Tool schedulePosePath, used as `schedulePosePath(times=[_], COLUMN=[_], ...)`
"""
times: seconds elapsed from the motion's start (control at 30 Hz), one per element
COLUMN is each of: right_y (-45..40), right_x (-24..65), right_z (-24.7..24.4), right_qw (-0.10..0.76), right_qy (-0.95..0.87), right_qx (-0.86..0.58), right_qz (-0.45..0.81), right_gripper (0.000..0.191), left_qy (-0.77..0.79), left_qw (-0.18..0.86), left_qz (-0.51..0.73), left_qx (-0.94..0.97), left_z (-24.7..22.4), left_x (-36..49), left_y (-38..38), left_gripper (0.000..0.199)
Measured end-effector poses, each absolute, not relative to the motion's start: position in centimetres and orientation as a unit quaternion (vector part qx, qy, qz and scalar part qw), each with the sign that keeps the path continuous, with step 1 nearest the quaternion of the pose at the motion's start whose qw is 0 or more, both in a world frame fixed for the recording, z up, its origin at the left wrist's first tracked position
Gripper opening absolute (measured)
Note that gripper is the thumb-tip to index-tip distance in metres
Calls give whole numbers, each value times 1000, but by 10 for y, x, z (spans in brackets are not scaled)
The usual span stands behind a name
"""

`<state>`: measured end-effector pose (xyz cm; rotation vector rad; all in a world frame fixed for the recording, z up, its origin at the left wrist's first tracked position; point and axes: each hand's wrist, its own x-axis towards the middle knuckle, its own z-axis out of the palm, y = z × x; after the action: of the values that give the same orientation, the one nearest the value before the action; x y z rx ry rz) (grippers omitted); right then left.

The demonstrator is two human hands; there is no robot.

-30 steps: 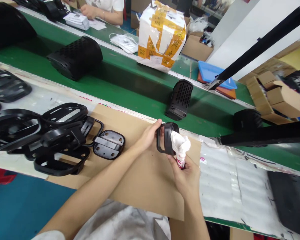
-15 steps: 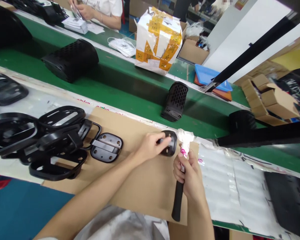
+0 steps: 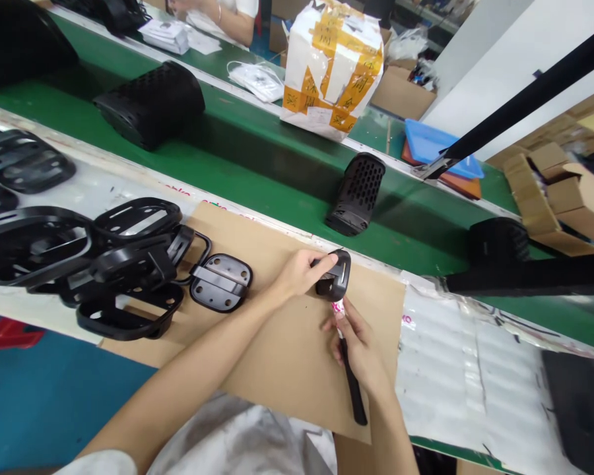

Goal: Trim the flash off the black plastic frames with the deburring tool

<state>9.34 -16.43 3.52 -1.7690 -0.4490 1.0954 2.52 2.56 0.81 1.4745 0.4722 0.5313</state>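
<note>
My left hand (image 3: 303, 272) grips a small black plastic part (image 3: 343, 276) with a raised rim and slots, its thumb on top. The part is tilted up at the far side of a brown cardboard sheet (image 3: 287, 369). Just below it, my right hand (image 3: 362, 346) has its fingers loosely around the neck of a hammer (image 3: 355, 389). The hammer's black handle points toward me, and its head is hidden behind the part. Left of my hands lies a black plate with holes (image 3: 221, 282), beside a heap of black plastic frames (image 3: 129, 270).
Beyond the cardboard runs a green conveyor belt (image 3: 257, 188) carrying a perforated black housing (image 3: 357, 194) and a larger one (image 3: 151, 105). A taped white box (image 3: 331, 72) stands behind it. A black bar (image 3: 534, 274) juts in from the right. Another person's arm (image 3: 235, 23) shows at the top.
The black part has been tipped up from lying flat. The hammer has moved left and lower, its wrapped white head passing out of sight behind the part. The view has shifted slightly.
</note>
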Motion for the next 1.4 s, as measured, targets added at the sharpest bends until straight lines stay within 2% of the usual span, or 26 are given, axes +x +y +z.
schedulePosePath(times=[0.13, 0.27, 0.4, 0.57, 0.73, 0.87, 1.0, 1.07, 1.2, 1.4], right_y=[-169, -168, -166, -166, -164, -164, -164, -166, -172, -173], right_x=[92, 80, 79, 82, 82, 83, 91, 98, 103, 90], right_z=[42, 40, 37, 42, 41, 40, 33, 36, 51, 55], right_qw=[507, 547, 511, 533, 503, 536, 500, 497, 570, 609], right_qy=[-122, -97, -112, -104, -141, -140, -179, -178, -152, -159], right_qx=[-747, -736, -718, -733, -716, -728, -711, -714, -714, -710], right_qz=[413, 387, 459, 410, 464, 404, 460, 460, 377, 317], right_gripper=[78, 67, 72, 67, 72, 63, 66, 68, 59, 50], left_qy=[222, 226, 228, 227, 222, 234, 233, 233, 229, 128], left_qw=[678, 677, 680, 677, 680, 675, 681, 706, 812, 949], left_qz=[240, 251, 259, 267, 267, 274, 274, 276, 257, 138], left_qx=[659, 654, 647, 647, 646, 643, 638, 609, 472, 254], left_z=[9, 11, 13, 11, 11, 14, 14, 15, 19, 34], left_x=[25, 26, 25, 26, 26, 26, 27, 28, 28, 22], left_y=[23, 21, 21, 21, 21, 21, 23, 25, 26, 30], left_gripper=[55, 53, 52, 52, 51, 52, 49, 47, 49, 49])
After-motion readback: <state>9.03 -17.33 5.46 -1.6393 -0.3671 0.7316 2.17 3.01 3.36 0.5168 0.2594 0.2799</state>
